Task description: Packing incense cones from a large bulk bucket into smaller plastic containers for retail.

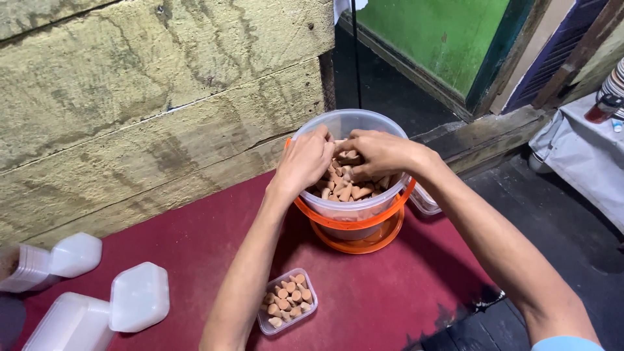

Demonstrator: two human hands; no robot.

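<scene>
White lidded tubs (138, 297) sit on the red bench (364, 299), rough plank wall (149, 97) behind, green door (448, 36) beyond

Before you lies a dark red cloth-covered surface (364, 299). On it stand a clear plastic bucket with orange base (354, 218), a small clear rectangular tray of tan cones (286, 301), and white lidded plastic boxes (138, 297).

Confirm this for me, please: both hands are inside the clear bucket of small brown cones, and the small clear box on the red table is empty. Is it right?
Not quite. The head view shows the small clear box partly filled with the same brown cones. The rest holds: left hand and right hand reach into the clear bucket on the red table.
</scene>
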